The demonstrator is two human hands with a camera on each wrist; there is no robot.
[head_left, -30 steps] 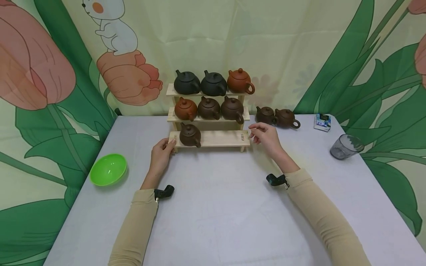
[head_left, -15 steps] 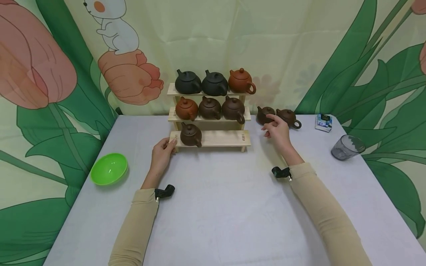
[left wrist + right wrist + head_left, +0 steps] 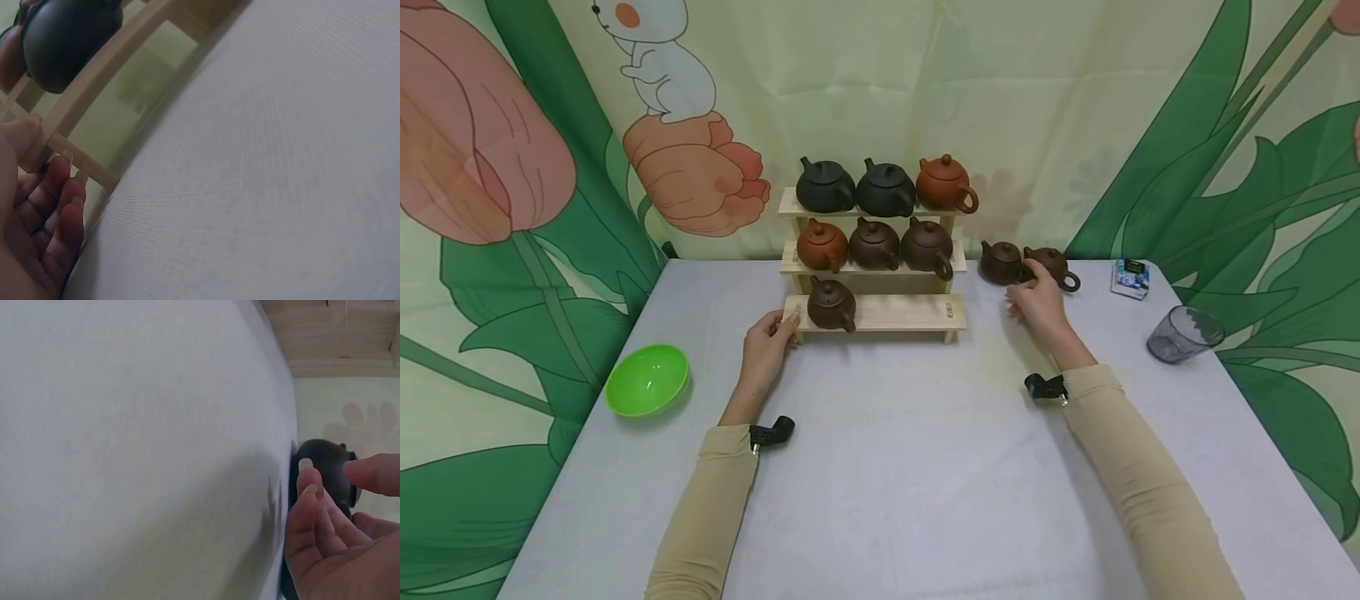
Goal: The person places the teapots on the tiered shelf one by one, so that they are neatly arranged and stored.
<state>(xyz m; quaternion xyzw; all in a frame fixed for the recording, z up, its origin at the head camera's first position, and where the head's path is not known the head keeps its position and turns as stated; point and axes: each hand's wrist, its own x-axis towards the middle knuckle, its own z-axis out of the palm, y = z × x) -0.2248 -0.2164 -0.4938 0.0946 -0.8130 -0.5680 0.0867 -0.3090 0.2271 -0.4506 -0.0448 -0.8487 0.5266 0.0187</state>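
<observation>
My left hand (image 3: pixel 763 354) grips the left end of the lowest tier of a wooden stepped stand (image 3: pixel 906 312). In the left wrist view its thumb lies on the board and its fingers (image 3: pixel 67 228) curl below. On that tier sits one dark brown teapot (image 3: pixel 831 307). At the right, my right hand (image 3: pixel 1043 308) reaches in front of two small brown teapots on the table, a left one (image 3: pixel 999 262) and a right one (image 3: pixel 1051 261) that it partly covers. The right wrist view has thumb and fingers apart, with a dark teapot (image 3: pixel 324 464) behind them; contact is unclear.
Several teapots fill the upper tiers, among them a black teapot (image 3: pixel 824 187) and an orange-brown teapot (image 3: pixel 943 183). A green bowl (image 3: pixel 647 380) stands at the left. Toward the right edge are a small blue-and-white box (image 3: pixel 1130 278) and a tilted-looking clear glass (image 3: pixel 1183 333).
My right hand has moved right, from beside the stand's right end to the two small teapots. The left hand keeps its grip on the stand, and the teapots stay where they were.
</observation>
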